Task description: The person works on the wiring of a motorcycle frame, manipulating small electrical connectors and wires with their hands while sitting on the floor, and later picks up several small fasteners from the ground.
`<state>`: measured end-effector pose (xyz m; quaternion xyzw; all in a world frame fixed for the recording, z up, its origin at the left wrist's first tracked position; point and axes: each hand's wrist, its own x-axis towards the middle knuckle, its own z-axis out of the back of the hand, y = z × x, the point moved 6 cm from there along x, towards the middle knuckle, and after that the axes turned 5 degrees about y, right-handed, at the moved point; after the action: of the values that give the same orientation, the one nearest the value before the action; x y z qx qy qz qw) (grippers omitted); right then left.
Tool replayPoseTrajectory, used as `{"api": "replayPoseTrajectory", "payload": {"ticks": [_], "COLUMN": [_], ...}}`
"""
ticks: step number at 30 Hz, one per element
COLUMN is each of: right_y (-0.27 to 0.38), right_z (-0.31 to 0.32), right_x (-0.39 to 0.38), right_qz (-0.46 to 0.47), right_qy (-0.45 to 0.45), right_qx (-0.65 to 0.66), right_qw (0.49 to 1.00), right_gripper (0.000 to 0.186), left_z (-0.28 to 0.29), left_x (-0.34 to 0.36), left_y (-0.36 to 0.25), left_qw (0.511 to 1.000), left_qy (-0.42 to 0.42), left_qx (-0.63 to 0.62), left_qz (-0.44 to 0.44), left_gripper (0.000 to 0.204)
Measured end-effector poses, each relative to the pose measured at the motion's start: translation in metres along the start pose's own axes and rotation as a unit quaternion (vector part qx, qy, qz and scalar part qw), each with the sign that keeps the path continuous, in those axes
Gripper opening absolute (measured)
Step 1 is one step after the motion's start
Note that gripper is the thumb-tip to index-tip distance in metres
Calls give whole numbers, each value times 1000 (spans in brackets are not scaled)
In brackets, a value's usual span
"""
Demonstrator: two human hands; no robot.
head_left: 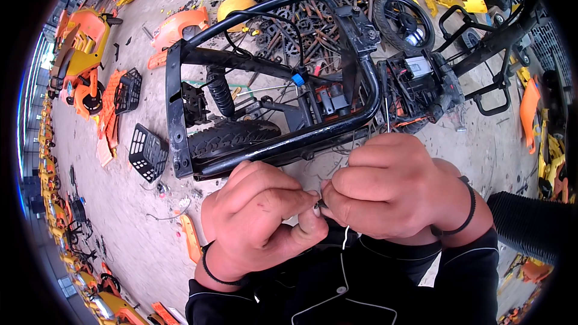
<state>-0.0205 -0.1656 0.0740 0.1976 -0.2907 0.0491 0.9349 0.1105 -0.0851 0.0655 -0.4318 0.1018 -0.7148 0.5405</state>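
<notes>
Here I have both hands drawn together just on the near side of the black tubular metal frame, wrists tilted inward, knuckles up. My left hand has its fingers folded, thumb and forefinger pinching a tiny dark piece; so the piece sits right between the hands, near the frame's lower tube. My right hand faces it, fingers curled tight; whether those tips grip the piece too, I can't tell. Left of the frame, a black perforated plastic crate stands tilted.
</notes>
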Motion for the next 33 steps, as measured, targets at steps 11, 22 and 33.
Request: {"api": "replayPoseTrajectory", "payload": {"ticks": [11,22,33], "right_y": [-3,11,-29], "right_z": [-1,7,1], "right_x": [-5,-11,-3], "right_qz": [25,13,-137], "right_qy": [5,-27,-101], "right_qx": [25,52,120], "right_qw": [999,998,978], "right_gripper": [18,12,12], "left_z": [0,56,0], "left_x": [1,-18,-2], "left_y": [-2,32,27], "left_qw": [999,974,957], "left_qy": [-45,-214,-75], "left_qx": [-4,46,-221], "left_qz": [-1,64,170], "left_gripper": [22,5,14]}}
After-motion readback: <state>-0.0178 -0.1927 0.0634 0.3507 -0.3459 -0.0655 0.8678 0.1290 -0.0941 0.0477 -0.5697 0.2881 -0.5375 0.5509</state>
